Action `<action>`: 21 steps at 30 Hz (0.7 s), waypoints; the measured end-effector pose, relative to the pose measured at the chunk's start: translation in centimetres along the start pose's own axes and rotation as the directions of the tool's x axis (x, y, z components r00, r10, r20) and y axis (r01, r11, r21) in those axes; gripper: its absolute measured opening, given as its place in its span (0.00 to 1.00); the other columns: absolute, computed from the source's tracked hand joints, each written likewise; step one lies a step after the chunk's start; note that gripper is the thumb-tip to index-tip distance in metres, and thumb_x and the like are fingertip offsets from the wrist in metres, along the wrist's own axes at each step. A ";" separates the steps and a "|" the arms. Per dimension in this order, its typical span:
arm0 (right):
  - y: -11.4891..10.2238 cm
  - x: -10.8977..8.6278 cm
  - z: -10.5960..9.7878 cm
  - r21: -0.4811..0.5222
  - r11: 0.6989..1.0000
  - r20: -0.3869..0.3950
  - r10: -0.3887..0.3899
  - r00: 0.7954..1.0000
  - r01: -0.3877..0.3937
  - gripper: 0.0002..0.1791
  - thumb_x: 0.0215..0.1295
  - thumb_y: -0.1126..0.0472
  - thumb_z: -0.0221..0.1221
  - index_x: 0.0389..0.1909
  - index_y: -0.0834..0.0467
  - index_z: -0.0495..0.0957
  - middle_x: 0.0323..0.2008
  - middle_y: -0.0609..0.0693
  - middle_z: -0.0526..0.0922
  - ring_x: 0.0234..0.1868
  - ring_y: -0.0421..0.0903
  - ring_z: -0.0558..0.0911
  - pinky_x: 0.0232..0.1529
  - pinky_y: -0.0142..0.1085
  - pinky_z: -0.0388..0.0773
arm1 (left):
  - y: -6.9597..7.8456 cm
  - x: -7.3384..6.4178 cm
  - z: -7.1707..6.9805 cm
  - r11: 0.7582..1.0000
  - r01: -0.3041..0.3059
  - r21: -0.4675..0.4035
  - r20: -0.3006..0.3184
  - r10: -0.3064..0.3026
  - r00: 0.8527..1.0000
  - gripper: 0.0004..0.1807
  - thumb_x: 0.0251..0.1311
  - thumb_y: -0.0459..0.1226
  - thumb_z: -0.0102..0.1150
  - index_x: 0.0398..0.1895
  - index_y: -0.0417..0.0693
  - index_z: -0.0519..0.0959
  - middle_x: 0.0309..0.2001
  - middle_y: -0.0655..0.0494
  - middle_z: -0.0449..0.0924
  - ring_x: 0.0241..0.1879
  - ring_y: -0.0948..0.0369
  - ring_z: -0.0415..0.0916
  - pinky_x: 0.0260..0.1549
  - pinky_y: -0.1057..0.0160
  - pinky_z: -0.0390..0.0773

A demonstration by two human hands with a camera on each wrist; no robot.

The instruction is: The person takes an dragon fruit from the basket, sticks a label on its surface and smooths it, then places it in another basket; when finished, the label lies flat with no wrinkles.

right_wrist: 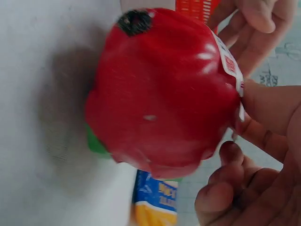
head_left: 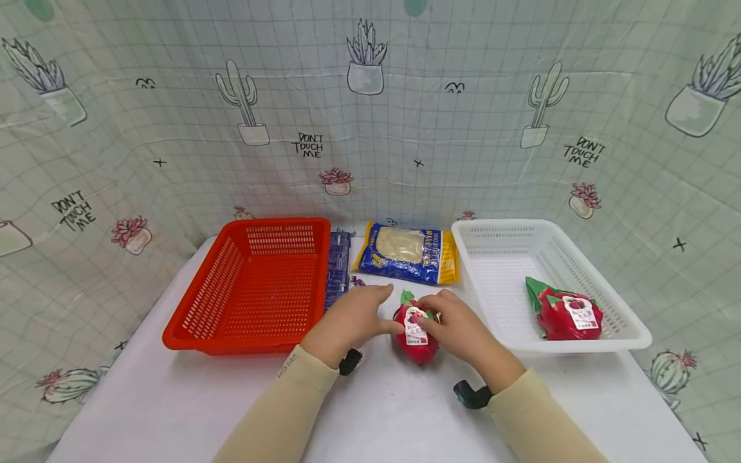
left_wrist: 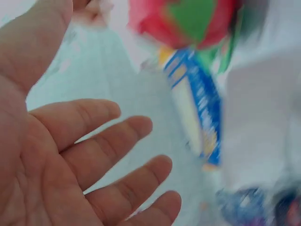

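Observation:
A red dragon fruit (head_left: pixel 418 350) with green leaf tips and a white label stands over the white table between the hands. In the head view my right hand (head_left: pixel 457 325) has its thumb on the label and its index finger by the leafy top. Close up in the right wrist view, thumb and index finger pinch the dragon fruit (right_wrist: pixel 160 94) at its labelled side, the other fingers curled. My left hand (head_left: pixel 353 321) is at the fruit's left, thumb pointing toward it. Its fingers are spread and relaxed in the left wrist view, with nothing in the palm (left_wrist: pixel 42 155).
To the left stands a red plastic basket (head_left: pixel 243 347). At the right, a white basket (head_left: pixel 480 289) holds another labelled dragon fruit (head_left: pixel 564 318). Between them at the back lie a blue and yellow food packet (head_left: pixel 405 252) and a dark blue item (head_left: pixel 338 263) beside the red basket.

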State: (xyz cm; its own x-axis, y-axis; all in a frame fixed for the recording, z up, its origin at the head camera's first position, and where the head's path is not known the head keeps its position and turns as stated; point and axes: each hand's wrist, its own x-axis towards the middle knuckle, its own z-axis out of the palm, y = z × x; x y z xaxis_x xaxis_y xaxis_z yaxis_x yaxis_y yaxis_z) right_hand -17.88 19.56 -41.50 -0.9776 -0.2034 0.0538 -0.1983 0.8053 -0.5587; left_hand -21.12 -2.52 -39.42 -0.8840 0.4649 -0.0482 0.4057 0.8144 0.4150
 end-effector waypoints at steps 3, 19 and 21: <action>-1.0 0.2 -0.4 -0.107 0.994 0.016 0.019 1.000 -0.017 0.23 0.70 0.48 0.70 0.62 0.51 0.84 0.48 0.53 0.80 0.48 0.49 0.79 0.46 0.43 0.88 | -0.4 -0.7 -1.8 0.999 0.038 0.005 -0.060 -0.038 0.997 0.50 0.58 0.61 0.75 0.80 0.52 0.69 0.76 0.50 0.74 0.76 0.48 0.72 0.74 0.44 0.74; -3.7 1.0 0.9 -0.285 0.958 0.296 0.074 0.952 0.014 0.51 0.53 0.47 0.82 0.79 0.38 0.69 0.84 0.59 0.58 0.76 0.75 0.67 0.62 0.71 0.79 | -1.2 -1.6 -3.9 0.987 0.130 0.094 -0.095 -0.121 0.988 0.57 0.54 0.69 0.72 0.82 0.53 0.65 0.81 0.43 0.64 0.80 0.38 0.62 0.76 0.37 0.68; -3.7 1.0 1.2 -0.287 0.958 0.294 0.073 0.953 0.015 0.50 0.51 0.50 0.82 0.77 0.40 0.72 0.84 0.58 0.58 0.73 0.72 0.71 0.59 0.66 0.83 | -1.3 -1.5 -3.8 0.988 0.130 0.087 -0.091 -0.122 0.988 0.56 0.54 0.68 0.72 0.82 0.53 0.65 0.82 0.43 0.64 0.80 0.38 0.62 0.75 0.37 0.68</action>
State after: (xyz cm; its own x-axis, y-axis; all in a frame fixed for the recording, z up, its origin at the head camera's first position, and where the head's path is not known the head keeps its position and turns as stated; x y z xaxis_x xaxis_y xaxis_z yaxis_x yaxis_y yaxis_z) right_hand -18.04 15.66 -40.37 -0.9256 -0.2986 -0.2328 -0.2248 0.9282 -0.2966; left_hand -21.17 -5.59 -36.37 -0.9443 0.3286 -0.0154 0.3062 0.8951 0.3242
